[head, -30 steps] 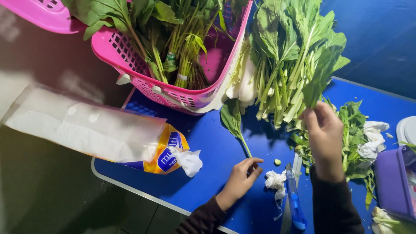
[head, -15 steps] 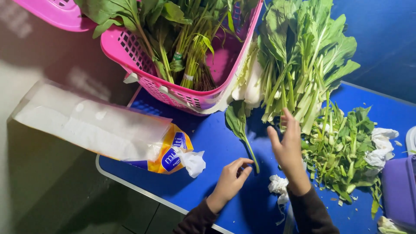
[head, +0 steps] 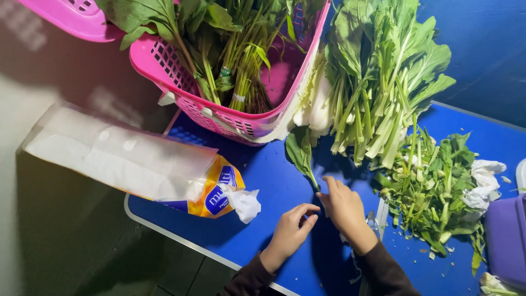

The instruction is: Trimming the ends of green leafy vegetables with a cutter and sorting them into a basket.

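My right hand (head: 346, 209) lies flat on the blue table (head: 274, 181), its fingertips at the stem end of a loose green leaf (head: 300, 152); it grips nothing that I can see. Just left of it my left hand (head: 290, 233) rests on the table with fingers loosely curled, thumb and forefinger slightly apart and empty. A big bunch of leafy greens (head: 383, 82) lies beyond the hands. To the right is a pile of trimmed green pieces (head: 433, 186). A knife (head: 381, 212) and a crumpled tissue lie partly hidden under my right wrist.
A pink basket (head: 181, 71) full of greens stands at the back left, overhanging the table. A clear bag with a yellow-blue end (head: 137, 161) and a tissue wad (head: 244, 204) lies at the left edge. White tissue (head: 485, 181) and a purple container (head: 507, 235) sit at the right.
My right hand has come left from the pile of trimmed greens to the loose leaf's stem. My left hand has stayed about where it was.
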